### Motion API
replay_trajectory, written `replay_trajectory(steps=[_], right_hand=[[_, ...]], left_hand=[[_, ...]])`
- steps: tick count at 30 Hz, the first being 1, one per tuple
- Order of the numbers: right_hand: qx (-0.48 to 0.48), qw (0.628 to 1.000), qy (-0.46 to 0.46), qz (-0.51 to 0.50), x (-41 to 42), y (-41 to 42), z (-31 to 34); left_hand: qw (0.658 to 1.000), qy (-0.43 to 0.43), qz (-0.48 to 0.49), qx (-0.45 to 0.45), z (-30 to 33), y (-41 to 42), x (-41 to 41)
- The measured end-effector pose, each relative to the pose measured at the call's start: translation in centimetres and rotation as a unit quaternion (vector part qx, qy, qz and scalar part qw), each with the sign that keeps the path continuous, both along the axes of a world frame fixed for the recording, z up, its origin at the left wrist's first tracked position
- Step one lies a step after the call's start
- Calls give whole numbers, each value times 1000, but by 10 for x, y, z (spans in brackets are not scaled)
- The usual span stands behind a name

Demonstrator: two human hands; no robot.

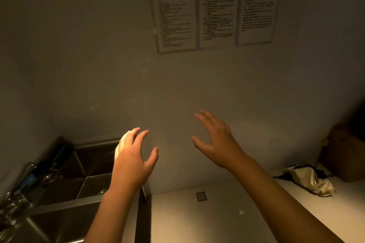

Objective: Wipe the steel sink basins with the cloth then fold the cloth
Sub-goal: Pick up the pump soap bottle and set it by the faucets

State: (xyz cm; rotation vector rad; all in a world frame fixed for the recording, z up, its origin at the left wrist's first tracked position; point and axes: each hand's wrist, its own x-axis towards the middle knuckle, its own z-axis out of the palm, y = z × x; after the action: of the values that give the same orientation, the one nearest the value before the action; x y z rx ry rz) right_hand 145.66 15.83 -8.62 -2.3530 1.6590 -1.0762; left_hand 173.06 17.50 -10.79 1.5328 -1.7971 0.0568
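A steel sink (65, 206) with two basins fills the lower left; its far basin (92, 165) shows a drain, its near basin (59, 229) runs off the bottom edge. A crumpled cream and dark cloth (310, 180) lies on the white counter at the right. My left hand (132, 162) hovers above the sink's right end, fingers spread and empty. My right hand (215, 140) is raised in front of the wall, fingers spread, holding nothing. Both hands are well left of the cloth.
Taps and a blue-handled hose (25, 181) stand along the sink's left side. The white counter (217, 219) carries a small dark square (201, 196). A brown box (347, 154) stands at the far right. Three printed notices (217, 14) hang on the wall.
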Motion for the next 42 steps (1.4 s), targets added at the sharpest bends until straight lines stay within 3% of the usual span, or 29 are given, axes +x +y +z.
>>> replay_trajectory(steps=[11, 27, 34, 42], right_hand=[[9, 1000, -3, -3, 33, -125, -12], [15, 993, -3, 114, -21, -340, -10], [21, 978, 1, 206, -8, -410, -14], [36, 955, -7, 295, 77, -447, -36]], left_hand=[[1000, 2, 14, -3, -4, -127, 46], [991, -2, 132, 8, -7, -267, -18], [973, -6, 229, 27, -16, -275, -22], [945, 3, 324, 51, -37, -263, 35]])
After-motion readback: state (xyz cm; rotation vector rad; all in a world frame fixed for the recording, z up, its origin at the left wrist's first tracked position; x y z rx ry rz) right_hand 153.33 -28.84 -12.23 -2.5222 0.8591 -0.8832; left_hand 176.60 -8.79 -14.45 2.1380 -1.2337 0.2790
